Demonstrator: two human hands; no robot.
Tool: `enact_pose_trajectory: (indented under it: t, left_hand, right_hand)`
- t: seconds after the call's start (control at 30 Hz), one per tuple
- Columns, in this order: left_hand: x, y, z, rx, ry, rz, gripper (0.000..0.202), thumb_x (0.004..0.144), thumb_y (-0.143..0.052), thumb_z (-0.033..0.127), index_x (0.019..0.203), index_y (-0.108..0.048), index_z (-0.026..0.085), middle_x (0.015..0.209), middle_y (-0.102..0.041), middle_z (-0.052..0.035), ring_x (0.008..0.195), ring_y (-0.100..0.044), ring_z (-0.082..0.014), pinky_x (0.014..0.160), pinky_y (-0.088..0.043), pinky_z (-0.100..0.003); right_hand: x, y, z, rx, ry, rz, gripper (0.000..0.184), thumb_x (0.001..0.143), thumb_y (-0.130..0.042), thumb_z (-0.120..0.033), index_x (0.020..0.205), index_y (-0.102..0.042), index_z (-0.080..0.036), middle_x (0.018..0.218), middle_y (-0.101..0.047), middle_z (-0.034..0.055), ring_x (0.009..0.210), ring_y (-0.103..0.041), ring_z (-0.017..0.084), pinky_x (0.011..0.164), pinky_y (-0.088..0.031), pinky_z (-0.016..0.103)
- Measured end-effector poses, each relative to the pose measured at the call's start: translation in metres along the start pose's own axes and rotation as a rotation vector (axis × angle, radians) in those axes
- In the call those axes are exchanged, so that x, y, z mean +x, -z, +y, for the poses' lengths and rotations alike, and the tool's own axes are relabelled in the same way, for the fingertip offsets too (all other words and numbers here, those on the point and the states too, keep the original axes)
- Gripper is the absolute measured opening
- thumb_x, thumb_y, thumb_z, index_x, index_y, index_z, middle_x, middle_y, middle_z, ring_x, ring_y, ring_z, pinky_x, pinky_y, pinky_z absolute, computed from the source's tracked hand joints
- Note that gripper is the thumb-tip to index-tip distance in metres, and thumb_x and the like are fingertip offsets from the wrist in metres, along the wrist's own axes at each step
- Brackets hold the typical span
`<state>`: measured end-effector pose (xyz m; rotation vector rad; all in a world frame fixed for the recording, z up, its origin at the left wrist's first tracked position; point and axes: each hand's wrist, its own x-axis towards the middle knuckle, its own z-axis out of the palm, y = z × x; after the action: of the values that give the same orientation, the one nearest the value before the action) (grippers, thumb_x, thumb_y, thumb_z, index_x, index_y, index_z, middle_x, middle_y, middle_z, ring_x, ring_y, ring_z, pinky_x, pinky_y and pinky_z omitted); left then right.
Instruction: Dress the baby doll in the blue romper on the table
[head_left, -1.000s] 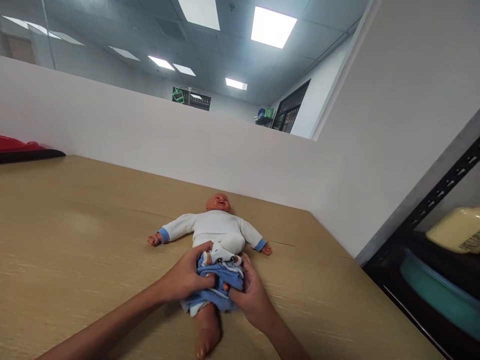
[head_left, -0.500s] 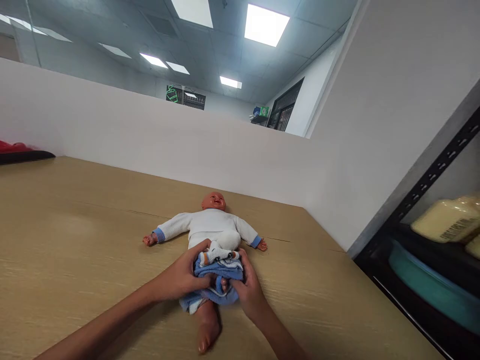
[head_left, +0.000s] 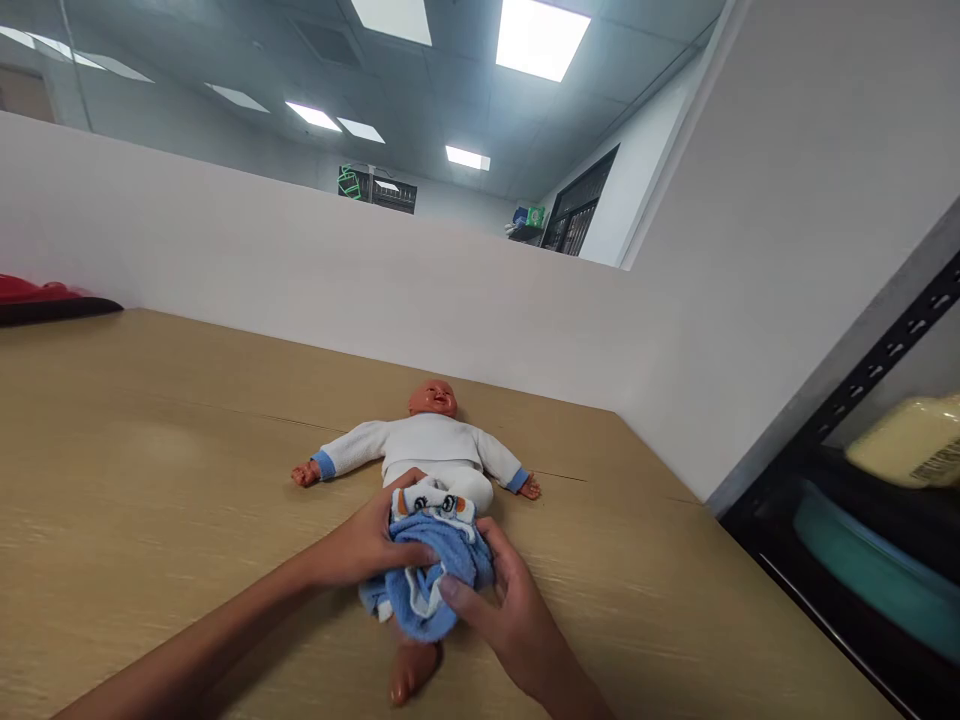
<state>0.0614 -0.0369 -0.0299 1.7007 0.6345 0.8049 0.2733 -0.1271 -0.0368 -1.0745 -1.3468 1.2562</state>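
Observation:
A baby doll (head_left: 433, 437) lies on its back, head away from me, arms spread, in a white top with blue cuffs. Over its lower body are bunched blue and white doll pants (head_left: 450, 535), with an animal face pattern on the white part. My left hand (head_left: 379, 545) grips the left side of the cloth, its thumb inside the gathered opening. On the other side, my right hand (head_left: 506, 595) pinches the cloth edge between thumb and fingers. One bare foot (head_left: 414, 672) of the doll sticks out below the pants; the other foot is hidden by cloth.
A wooden table (head_left: 187, 480) carries the doll, with a low white partition (head_left: 300, 270) behind it. On the right stands a black shelf rack (head_left: 862, 380) holding a cream bottle (head_left: 907, 440) and a teal basin (head_left: 870, 570). Something red (head_left: 37, 290) lies at the far left.
The cloth's gathered opening has been turned and spread lower toward the doll's foot, covering more of the leg. My right thumb has moved in over the opening's edge. The animal face shows more.

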Motion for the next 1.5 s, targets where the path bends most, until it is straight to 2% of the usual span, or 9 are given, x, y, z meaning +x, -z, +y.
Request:
enact_pose_trajectory:
  t: [0.1, 0.27, 0.47, 0.73, 0.93, 1.07, 1.2, 1.33, 1.5]
  left_hand:
    - [-0.001, -0.001, 0.005, -0.019, 0.008, -0.047, 0.071, 0.077, -0.085, 0.045, 0.134, -0.058, 0.013, 0.124, -0.073, -0.0102, 0.115, -0.065, -0.0363, 0.102, -0.054, -0.044]
    - [-0.003, -0.001, 0.005, -0.025, 0.062, -0.097, 0.084, 0.077, -0.085, 0.049, 0.145, -0.051, 0.015, 0.134, -0.071, -0.0108, 0.126, -0.063, -0.0381, 0.111, -0.051, -0.048]
    - [-0.002, 0.008, 0.005, -0.047, -0.039, -0.243, 0.090, 0.075, -0.090, 0.041, 0.149, -0.045, 0.018, 0.135, -0.067, -0.0106, 0.126, -0.061, -0.0374, 0.110, -0.050, -0.044]
    - [-0.005, 0.014, 0.003, 0.053, -0.140, -0.311, 0.095, 0.079, -0.077, 0.025, 0.161, -0.030, 0.019, 0.153, -0.055, -0.0124, 0.138, -0.053, -0.0368, 0.119, -0.043, -0.045]
    - [-0.002, 0.008, 0.004, 0.052, -0.038, -0.291, 0.110, 0.077, -0.087, 0.036, 0.165, -0.023, 0.021, 0.161, -0.048, -0.0145, 0.145, -0.046, -0.0386, 0.125, -0.034, -0.051]
    - [0.002, 0.006, 0.011, 0.085, -0.015, -0.329, 0.097, 0.073, -0.089, 0.034, 0.155, -0.041, 0.018, 0.147, -0.062, -0.0121, 0.133, -0.057, -0.0374, 0.122, -0.038, -0.049]
    - [0.004, 0.006, 0.015, -0.007, -0.032, -0.330, 0.084, 0.064, -0.095, 0.032, 0.136, -0.055, 0.018, 0.126, -0.069, -0.0097, 0.121, -0.062, -0.0377, 0.107, -0.050, -0.042]
    - [0.004, 0.010, 0.011, -0.161, -0.037, -0.289, 0.081, 0.066, -0.094, 0.028, 0.133, -0.048, 0.025, 0.113, -0.064, -0.0010, 0.107, -0.064, -0.0292, 0.090, -0.053, -0.031]
    - [0.002, 0.012, 0.007, -0.198, -0.076, -0.249, 0.082, 0.062, -0.094, 0.020, 0.128, -0.045, 0.025, 0.107, -0.060, 0.0021, 0.096, -0.063, -0.0217, 0.081, -0.051, -0.026]
  right_hand:
    - [0.003, -0.001, -0.001, 0.235, -0.036, -0.095, 0.073, 0.076, -0.092, -0.047, 0.138, -0.059, -0.026, 0.136, -0.070, 0.0062, 0.124, -0.064, 0.027, 0.108, -0.049, 0.039]
    - [0.008, 0.000, 0.004, 0.477, -0.043, -0.107, 0.054, 0.078, -0.086, -0.043, 0.126, -0.072, -0.022, 0.119, -0.078, 0.0057, 0.112, -0.068, 0.026, 0.106, -0.047, 0.038]
    - [0.004, -0.003, 0.008, 0.553, -0.055, -0.127, 0.046, 0.081, -0.081, -0.051, 0.116, -0.080, -0.022, 0.114, -0.079, 0.0062, 0.115, -0.067, 0.030, 0.111, -0.045, 0.042]
    - [0.017, -0.002, 0.017, 0.637, -0.118, 0.110, 0.048, 0.067, -0.091, -0.063, 0.102, -0.084, -0.031, 0.111, -0.082, 0.0003, 0.128, -0.064, 0.026, 0.129, -0.025, 0.037]
    - [0.021, -0.002, 0.009, 0.637, -0.085, -0.011, 0.059, 0.077, -0.082, -0.069, 0.117, -0.079, -0.026, 0.119, -0.080, 0.0053, 0.132, -0.063, 0.031, 0.125, -0.036, 0.046]
    - [0.021, -0.003, 0.004, 0.592, -0.062, -0.001, 0.064, 0.078, -0.078, -0.073, 0.119, -0.077, -0.024, 0.119, -0.079, 0.0070, 0.130, -0.061, 0.031, 0.121, -0.041, 0.046]
    - [0.019, 0.001, 0.005, 0.453, 0.024, -0.016, 0.046, 0.090, -0.070, -0.067, 0.110, -0.073, -0.025, 0.105, -0.075, 0.0031, 0.113, -0.063, 0.024, 0.111, -0.046, 0.037]
    - [0.013, 0.010, 0.008, 0.246, 0.019, -0.066, 0.045, 0.096, -0.060, -0.070, 0.099, -0.068, -0.026, 0.093, -0.066, 0.0011, 0.092, -0.059, 0.020, 0.094, -0.049, 0.033]
    - [-0.005, 0.019, 0.000, -0.096, -0.094, -0.151, 0.058, 0.099, -0.046, -0.076, 0.115, -0.068, -0.025, 0.105, -0.067, 0.0059, 0.104, -0.059, 0.026, 0.101, -0.044, 0.040]
